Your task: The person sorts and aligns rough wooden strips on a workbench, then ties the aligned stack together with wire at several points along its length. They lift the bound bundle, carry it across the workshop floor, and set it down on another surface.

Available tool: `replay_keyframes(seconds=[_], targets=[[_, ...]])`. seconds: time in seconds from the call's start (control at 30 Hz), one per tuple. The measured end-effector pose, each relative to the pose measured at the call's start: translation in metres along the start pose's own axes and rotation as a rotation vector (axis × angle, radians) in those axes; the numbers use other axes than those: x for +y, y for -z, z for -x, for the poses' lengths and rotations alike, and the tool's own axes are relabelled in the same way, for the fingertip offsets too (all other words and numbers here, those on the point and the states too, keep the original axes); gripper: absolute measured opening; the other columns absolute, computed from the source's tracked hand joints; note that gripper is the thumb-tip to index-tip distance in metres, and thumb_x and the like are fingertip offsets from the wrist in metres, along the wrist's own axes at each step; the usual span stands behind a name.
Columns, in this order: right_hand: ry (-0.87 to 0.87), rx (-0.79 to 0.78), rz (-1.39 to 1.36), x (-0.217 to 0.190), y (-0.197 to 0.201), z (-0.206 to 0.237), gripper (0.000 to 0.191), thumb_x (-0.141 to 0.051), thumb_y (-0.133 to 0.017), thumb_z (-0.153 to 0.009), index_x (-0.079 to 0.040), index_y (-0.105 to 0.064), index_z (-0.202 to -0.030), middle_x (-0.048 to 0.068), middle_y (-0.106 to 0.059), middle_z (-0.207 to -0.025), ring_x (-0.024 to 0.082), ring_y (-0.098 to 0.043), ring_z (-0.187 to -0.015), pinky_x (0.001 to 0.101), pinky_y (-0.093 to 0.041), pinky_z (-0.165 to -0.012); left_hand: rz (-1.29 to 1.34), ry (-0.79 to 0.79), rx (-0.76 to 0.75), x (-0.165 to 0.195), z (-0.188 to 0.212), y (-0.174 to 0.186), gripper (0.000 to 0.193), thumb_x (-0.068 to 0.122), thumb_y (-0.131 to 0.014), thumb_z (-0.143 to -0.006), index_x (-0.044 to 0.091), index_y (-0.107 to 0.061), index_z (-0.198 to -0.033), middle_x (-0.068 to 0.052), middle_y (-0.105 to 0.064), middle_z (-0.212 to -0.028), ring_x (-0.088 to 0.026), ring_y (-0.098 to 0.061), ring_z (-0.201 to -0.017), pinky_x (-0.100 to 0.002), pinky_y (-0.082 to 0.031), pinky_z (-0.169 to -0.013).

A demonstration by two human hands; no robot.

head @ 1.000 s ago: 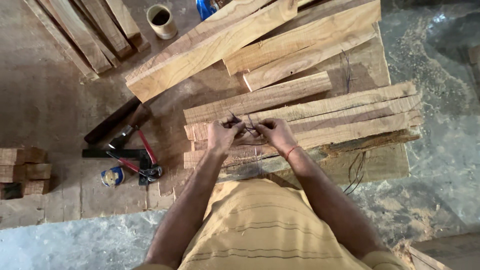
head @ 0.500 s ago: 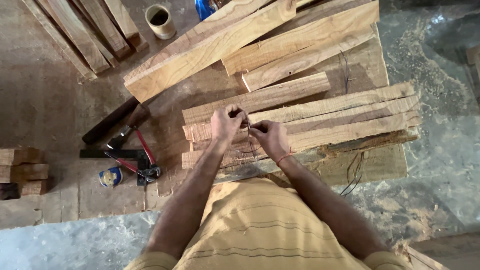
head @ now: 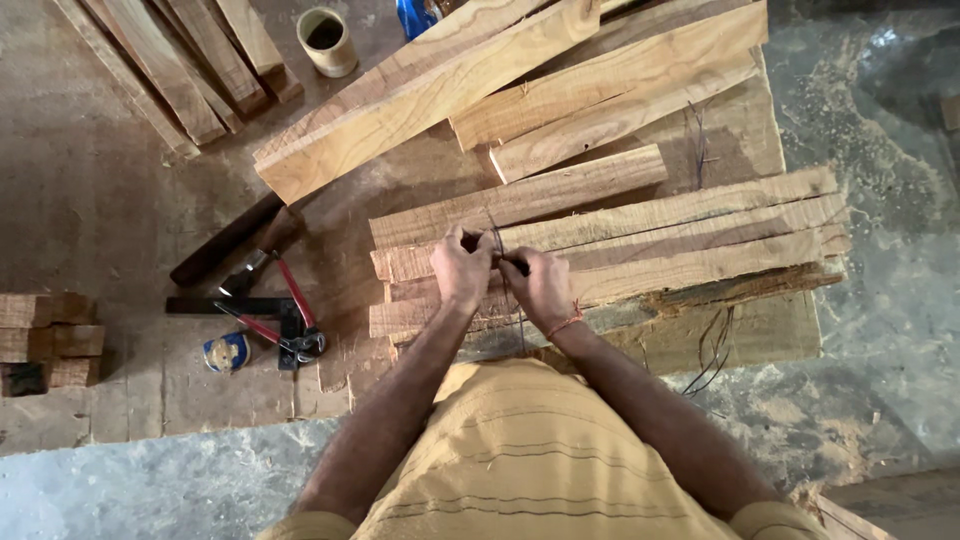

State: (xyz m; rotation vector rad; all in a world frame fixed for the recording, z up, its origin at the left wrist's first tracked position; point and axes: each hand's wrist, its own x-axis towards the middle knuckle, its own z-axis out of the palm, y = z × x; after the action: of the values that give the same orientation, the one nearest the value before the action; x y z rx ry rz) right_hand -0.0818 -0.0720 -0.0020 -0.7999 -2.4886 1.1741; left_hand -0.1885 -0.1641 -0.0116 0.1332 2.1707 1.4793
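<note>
Sawdusty floor below; my left hand (head: 462,268) and right hand (head: 541,287) have closed together, both pinching the wire (head: 497,240) over the stacked planks (head: 700,235), tightening it.

Pliers (head: 285,320) left of stacked planks (head: 620,250), cup (head: 327,41) behind

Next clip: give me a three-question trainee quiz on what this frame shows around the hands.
1. True or false: both hands pinch a thin dark wire over the bundle of rough wooden planks.
2. Which lies on the person's left: A) red-handled pliers, B) a yellow bucket?
3. What sits beyond the long planks, top left?

Key:
1. True: left hand, right hand, thin dark wire, bundle of rough wooden planks.
2. A: red-handled pliers.
3. A pale cylindrical cup.
</note>
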Motion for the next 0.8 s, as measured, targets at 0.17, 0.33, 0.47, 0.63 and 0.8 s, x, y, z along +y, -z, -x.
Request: replay_keyframes(seconds=[0.17, 0.33, 0.47, 0.63, 0.8], targets=[[-0.309, -0.068, -0.138, 0.008, 0.002, -0.007, 0.020, -0.020, -0.071, -0.094, -0.003, -0.079, -0.100, 0.008, -0.080, -0.079, 0.013, -0.074, -0.060, 0.0292, -0.059, -0.053, 0.095, 0.017, -0.075, 0.010, 0.010, 0.010, 0.020, 0.017, -0.070, -0.093, -0.001, -0.074, -0.102, -0.012, -0.078, -0.083, -0.015, -0.075, -0.058, -0.031, -0.063, -0.046], [-0.451, -0.055, -0.440, 0.014, 0.002, -0.016, 0.023, -0.018, -0.072, -0.092, 0.003, -0.080, -0.094, 0.007, -0.080, -0.077, 0.008, -0.074, -0.062, 0.0263, -0.062, -0.055, 0.082, -0.002, -0.172, 0.008, 0.005, 0.011, 0.024, 0.021, -0.076, -0.091, -0.001, -0.072, -0.100, -0.010, -0.079, -0.081, -0.013, -0.077, -0.062, -0.027, -0.065, -0.053], [-0.424, -0.111, -0.216, 0.017, 0.003, -0.018, 0.022, -0.022, -0.074, -0.091, -0.002, -0.082, -0.094, 0.006, -0.078, -0.074, 0.008, -0.066, -0.059, 0.0263, -0.055, -0.053, -0.044, -0.098, -0.164, -0.003, -0.005, 0.003, 0.025, 0.015, -0.085, -0.084, 0.000, -0.073, -0.099, -0.010, -0.079, -0.084, -0.012, -0.074, -0.065, -0.026, -0.063, -0.056], [-0.309, -0.082, -0.075, 0.018, 0.000, -0.017, 0.023, -0.024, -0.075, -0.093, -0.003, -0.082, -0.097, 0.010, -0.080, -0.078, 0.012, -0.069, -0.060, 0.0316, -0.054, -0.055, 0.087, 0.010, -0.181, -0.012, -0.022, -0.009, 0.019, 0.011, -0.084, -0.083, 0.000, -0.075, -0.095, -0.010, -0.078, -0.083, -0.010, -0.073, -0.065, -0.027, -0.064, -0.057], [0.043, -0.015, 0.021, 0.014, -0.004, -0.009, 0.030, -0.019, -0.075, -0.087, -0.001, -0.068, -0.110, 0.017, -0.075, -0.091, 0.027, -0.075, -0.076, 0.0391, -0.061, -0.065, -0.113, 0.049, -0.175, -0.008, -0.030, -0.012, 0.020, 0.014, -0.085, -0.081, 0.005, -0.075, -0.095, -0.005, -0.077, -0.083, -0.011, -0.072, -0.064, -0.027, -0.064, -0.056]])
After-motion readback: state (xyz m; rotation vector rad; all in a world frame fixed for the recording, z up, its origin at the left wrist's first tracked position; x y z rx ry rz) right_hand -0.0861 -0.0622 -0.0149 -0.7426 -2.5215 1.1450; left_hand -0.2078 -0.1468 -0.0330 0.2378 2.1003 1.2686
